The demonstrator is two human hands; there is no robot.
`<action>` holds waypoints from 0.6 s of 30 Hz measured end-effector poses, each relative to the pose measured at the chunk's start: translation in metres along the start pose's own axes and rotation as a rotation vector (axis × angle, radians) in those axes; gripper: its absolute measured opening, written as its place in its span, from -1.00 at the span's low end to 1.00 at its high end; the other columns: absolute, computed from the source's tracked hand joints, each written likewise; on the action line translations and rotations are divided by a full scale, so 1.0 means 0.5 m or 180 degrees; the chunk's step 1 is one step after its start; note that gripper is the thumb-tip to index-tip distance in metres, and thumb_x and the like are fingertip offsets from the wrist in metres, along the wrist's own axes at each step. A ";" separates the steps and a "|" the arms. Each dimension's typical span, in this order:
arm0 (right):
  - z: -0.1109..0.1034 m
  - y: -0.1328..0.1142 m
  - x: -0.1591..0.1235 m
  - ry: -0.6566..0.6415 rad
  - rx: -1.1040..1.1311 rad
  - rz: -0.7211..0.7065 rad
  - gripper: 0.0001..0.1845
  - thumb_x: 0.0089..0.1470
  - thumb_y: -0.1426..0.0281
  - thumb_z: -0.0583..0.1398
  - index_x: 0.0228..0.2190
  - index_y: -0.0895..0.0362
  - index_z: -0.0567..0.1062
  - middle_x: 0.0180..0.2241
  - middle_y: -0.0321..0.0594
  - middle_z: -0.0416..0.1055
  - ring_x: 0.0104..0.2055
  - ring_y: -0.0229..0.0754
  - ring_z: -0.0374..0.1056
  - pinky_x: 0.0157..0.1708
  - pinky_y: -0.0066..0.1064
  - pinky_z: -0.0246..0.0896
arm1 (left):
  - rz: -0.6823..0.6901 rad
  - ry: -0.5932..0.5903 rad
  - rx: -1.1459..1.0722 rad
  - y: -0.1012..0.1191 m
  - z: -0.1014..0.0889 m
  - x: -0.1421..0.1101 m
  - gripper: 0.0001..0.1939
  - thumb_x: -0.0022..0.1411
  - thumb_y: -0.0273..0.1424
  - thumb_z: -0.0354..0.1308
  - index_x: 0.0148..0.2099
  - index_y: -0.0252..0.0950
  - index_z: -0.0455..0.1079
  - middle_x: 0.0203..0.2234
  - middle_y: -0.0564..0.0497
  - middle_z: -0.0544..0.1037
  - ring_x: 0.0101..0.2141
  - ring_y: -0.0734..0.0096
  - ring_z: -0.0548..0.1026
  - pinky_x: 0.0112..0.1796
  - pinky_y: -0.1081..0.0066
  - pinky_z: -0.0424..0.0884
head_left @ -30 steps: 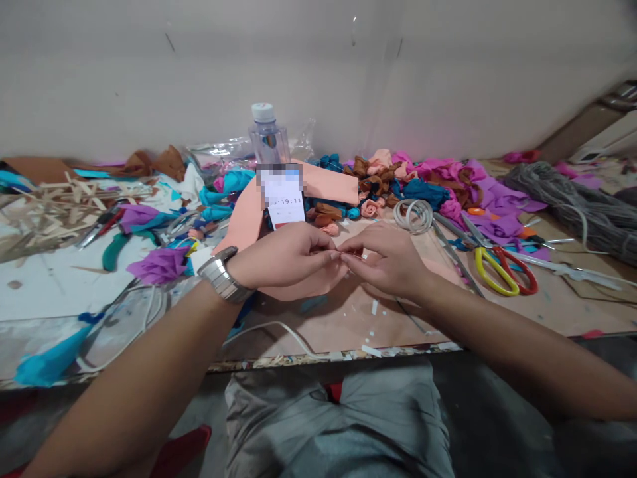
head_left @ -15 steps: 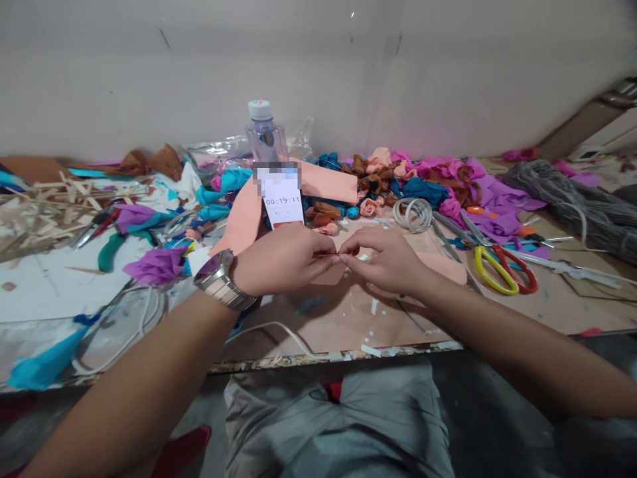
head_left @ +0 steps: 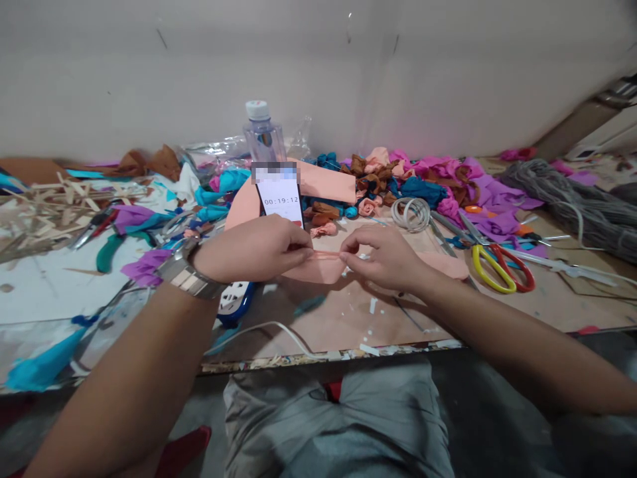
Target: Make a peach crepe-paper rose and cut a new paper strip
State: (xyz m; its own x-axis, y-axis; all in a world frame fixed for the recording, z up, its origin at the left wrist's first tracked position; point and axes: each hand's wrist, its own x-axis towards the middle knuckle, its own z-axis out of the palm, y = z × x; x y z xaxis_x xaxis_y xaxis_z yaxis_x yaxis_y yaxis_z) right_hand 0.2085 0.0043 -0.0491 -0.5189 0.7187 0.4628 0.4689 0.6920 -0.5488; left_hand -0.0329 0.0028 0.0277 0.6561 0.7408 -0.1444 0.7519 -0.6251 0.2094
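Note:
My left hand [head_left: 253, 249], with a metal watch on its wrist, and my right hand [head_left: 385, 255] both pinch a piece of peach-coloured paper [head_left: 318, 264] just above the table. The paper's folded top edge is stretched between the two pinches, which are a short way apart. Behind the hands a phone [head_left: 279, 198] stands upright and shows a running timer. A larger peach sheet [head_left: 326, 180] lies behind the phone.
Yellow and red scissors [head_left: 497, 269] lie to the right, a coil of white wire [head_left: 411, 212] beyond my right hand. Paper roses and crumpled coloured scraps [head_left: 423, 182] crowd the back. A water bottle [head_left: 263, 133] stands by the wall. Green-handled pliers [head_left: 112, 249] and wood sticks [head_left: 54, 199] lie left.
My hands have drawn apart, the left one moving left, so the peach paper's edge now spans between them. A blue and white object shows under my left wrist. The timer ticked on.

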 end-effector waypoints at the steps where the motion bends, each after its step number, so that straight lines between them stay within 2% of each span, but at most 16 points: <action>1: 0.000 0.000 0.000 0.0006 -0.0010 0.0022 -0.94 0.07 0.46 0.28 -0.45 0.14 0.55 -0.46 -0.30 0.52 -0.38 -0.25 0.40 -0.31 -0.42 0.18 | -0.0023 -0.0004 0.0030 -0.005 -0.004 -0.003 -0.67 0.33 -0.29 0.01 -0.46 -0.27 0.39 -0.58 0.03 0.47 -0.56 0.44 0.31 -0.48 0.38 0.02; 4: -0.002 0.001 0.001 0.0003 -0.0026 0.0108 -0.94 0.05 0.46 0.27 -0.46 0.15 0.55 -0.44 -0.29 0.53 -0.38 -0.24 0.41 -0.31 -0.41 0.19 | -0.0200 0.0004 0.0176 -0.018 -0.014 -0.010 -0.66 0.32 -0.28 0.00 -0.49 -0.27 0.37 -0.62 0.03 0.43 -0.59 0.44 0.28 -0.47 0.36 0.02; 9: -0.005 0.001 0.002 0.0007 -0.0021 0.0272 -0.93 0.04 0.46 0.26 -0.47 0.15 0.55 -0.44 -0.27 0.54 -0.38 -0.22 0.42 -0.32 -0.40 0.19 | -0.0824 -0.0067 0.0722 -0.026 -0.024 -0.015 -0.65 0.30 -0.29 -0.06 -0.48 -0.28 0.36 -0.59 -0.01 0.45 -0.59 0.42 0.29 -0.48 0.36 0.04; 16: -0.006 0.004 0.002 0.0029 0.0031 0.0338 -0.92 0.04 0.47 0.25 -0.47 0.15 0.55 -0.45 -0.29 0.54 -0.38 -0.23 0.42 -0.32 -0.41 0.20 | -0.1227 -0.0168 0.1270 -0.058 -0.009 -0.009 -0.61 0.30 -0.31 -0.14 -0.33 -0.32 0.49 -0.41 -0.14 0.57 -0.51 0.33 0.41 -0.47 0.39 0.10; 18: -0.007 0.004 0.001 0.0043 0.0051 0.0364 -0.92 0.04 0.47 0.25 -0.47 0.14 0.55 -0.44 -0.29 0.54 -0.37 -0.23 0.43 -0.31 -0.41 0.20 | -0.1352 -0.0066 0.1215 -0.075 -0.004 -0.010 -0.60 0.29 -0.27 -0.12 -0.26 -0.33 0.52 -0.40 -0.17 0.57 -0.49 0.29 0.44 -0.47 0.39 0.13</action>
State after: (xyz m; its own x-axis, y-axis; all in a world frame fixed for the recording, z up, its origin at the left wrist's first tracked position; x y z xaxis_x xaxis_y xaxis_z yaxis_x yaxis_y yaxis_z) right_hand 0.2116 0.0064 -0.0478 -0.4529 0.7939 0.4058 0.5131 0.6043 -0.6095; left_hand -0.0647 0.0231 0.0225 0.2892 0.9439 -0.1595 0.9175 -0.3208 -0.2350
